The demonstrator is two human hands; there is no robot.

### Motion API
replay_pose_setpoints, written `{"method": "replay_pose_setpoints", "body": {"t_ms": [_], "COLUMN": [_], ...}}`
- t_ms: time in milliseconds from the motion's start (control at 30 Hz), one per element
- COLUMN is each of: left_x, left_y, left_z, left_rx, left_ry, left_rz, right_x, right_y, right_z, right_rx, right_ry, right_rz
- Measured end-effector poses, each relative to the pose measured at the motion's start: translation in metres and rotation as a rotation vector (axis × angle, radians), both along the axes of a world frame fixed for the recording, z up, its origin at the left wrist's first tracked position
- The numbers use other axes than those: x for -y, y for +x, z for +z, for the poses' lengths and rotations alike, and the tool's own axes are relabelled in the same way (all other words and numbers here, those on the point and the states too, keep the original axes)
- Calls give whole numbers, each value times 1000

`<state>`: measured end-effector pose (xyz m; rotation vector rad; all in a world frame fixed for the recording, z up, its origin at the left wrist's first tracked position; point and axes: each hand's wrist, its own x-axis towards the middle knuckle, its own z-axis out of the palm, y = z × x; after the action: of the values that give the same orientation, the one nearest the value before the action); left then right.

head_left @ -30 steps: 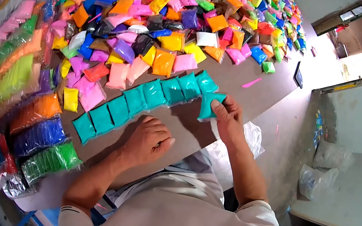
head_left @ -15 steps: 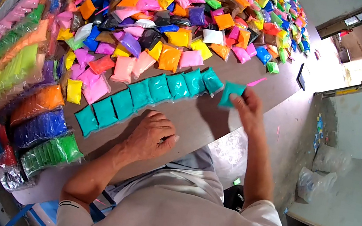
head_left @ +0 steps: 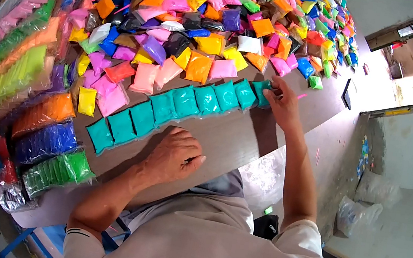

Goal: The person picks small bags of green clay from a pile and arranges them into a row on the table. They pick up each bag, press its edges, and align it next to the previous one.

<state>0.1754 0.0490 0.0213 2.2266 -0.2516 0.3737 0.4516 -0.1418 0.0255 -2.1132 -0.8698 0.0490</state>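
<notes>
A row of several teal packets (head_left: 185, 101), filled and wrapped in clear plastic, runs slantwise over the brown table (head_left: 215, 144). At the row's right end my right hand (head_left: 284, 106) pinches one more teal packet (head_left: 260, 91), which lies against its neighbour; the fingers cover its right side. My left hand (head_left: 174, 152) rests on the table just below the middle of the row, fingers curled in and nothing visible in them.
A big heap of mixed-colour packets (head_left: 206, 42) covers the table behind the row. Stacked packet bundles, among them green (head_left: 59, 173) and blue (head_left: 47, 143), stand at the left. A dark flat device (head_left: 348, 94) lies near the right table edge.
My right hand has brought the teal packet down from above the table to the right end of the row. The left hand stays in place.
</notes>
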Motion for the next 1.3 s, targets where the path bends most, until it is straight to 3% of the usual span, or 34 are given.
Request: {"method": "replay_pose_setpoints", "body": {"t_ms": [167, 300, 600, 700, 800, 1067, 1167, 1300], "left_x": [1, -1, -1, 1, 0, 1, 3, 6], "left_y": [-1, -1, -2, -3, -3, -4, -5, -5], "left_z": [-3, -3, -7, -9, -10, -14, -14, -17], "left_rx": [3, 0, 35, 36, 21, 54, 54, 35], "left_ry": [-17, -2, -9, -22, -10, -19, -55, -71], "left_rz": [5, -5, 5, 1, -2, 17, 19, 48], "right_x": [-12, -23, -36, -57, -74, -83, -105, -133], "right_y": [-36, -48, -68, -95, -105, -110, -126, -144], "right_z": [26, 7, 12, 18, 5, 12, 29, 33], "right_rx": [213, 409, 366, 193, 347, 372, 275, 242], "right_ry": [-83, -202, -101, -40, -92, -148, -46, -100], "right_rz": [-2, 18, 5, 75, 131, 136, 256, 392]}}
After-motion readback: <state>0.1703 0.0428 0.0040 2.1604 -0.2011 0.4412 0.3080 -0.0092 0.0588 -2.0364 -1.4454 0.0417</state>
